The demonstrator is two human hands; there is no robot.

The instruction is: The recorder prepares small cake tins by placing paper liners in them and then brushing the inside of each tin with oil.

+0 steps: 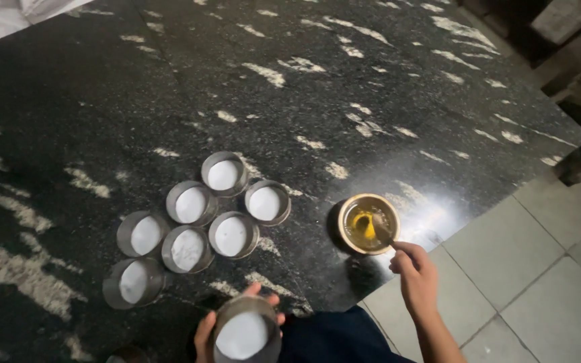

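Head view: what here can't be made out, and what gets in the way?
- Left hand: mostly behind the metal cup it holds and cut by the bottom edge; only some fingers show.
- Tool in the right hand: its handle is inside the fist, its tip sunk in the yellow liquid of the small bowl; its kind is unclear.
- Dark round thing at the bottom edge: cropped, unidentifiable.
- White contents of the seven cups: too small to identify.

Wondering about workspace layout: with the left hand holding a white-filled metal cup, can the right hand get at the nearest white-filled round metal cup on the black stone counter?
Probably yes: the right hand would have to leave the small bowl of yellow liquid; the way to that cup looks bare.
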